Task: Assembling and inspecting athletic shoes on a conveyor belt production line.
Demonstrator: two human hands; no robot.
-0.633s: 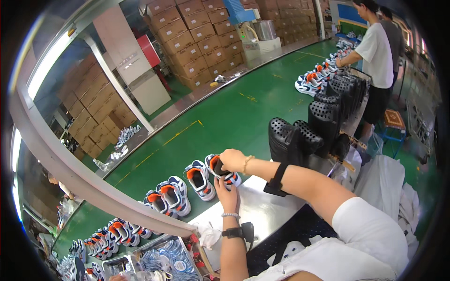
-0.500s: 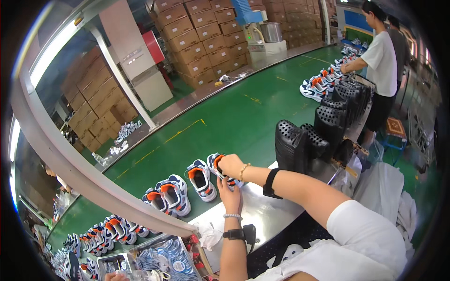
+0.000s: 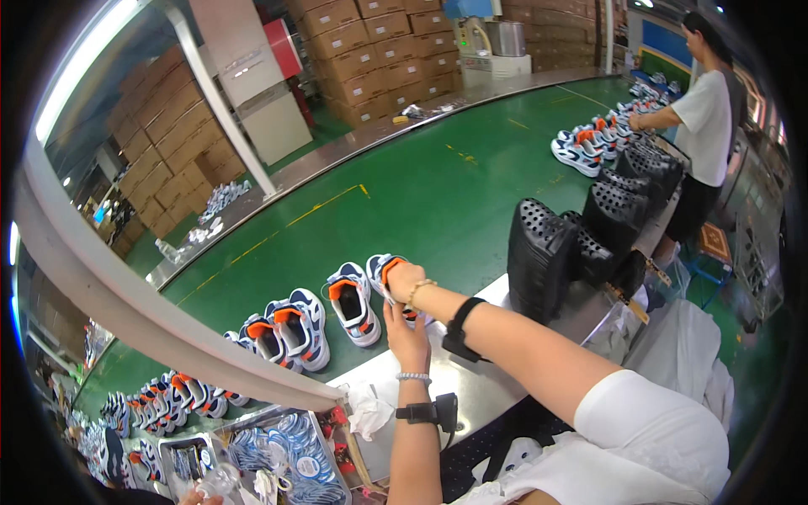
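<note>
Both hands grip one sneaker (image 3: pixel 389 273) at the green belt's (image 3: pixel 438 194) near edge, right hand (image 3: pixel 404 276) closed over its collar, left hand (image 3: pixel 407 330) cupping underneath; loose grip could tip it onto its neighbouring sneaker (image 3: pixel 352 303).

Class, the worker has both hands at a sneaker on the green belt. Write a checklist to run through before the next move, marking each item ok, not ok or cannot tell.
1. Right hand on the sneaker at the belt's near edge: ok, it covers the opening.
2. Left hand supporting the same shoe: ok, fingers reach its near side.
3. Grip firm: cannot tell, fingertips hidden.
4. Partner sneaker clear of the hands: ok, it lies apart to the left.
5. Stack of black perforated trays clear of the right forearm: ok, it stands beside it, apart.
6. Green belt moving: cannot tell.
</note>
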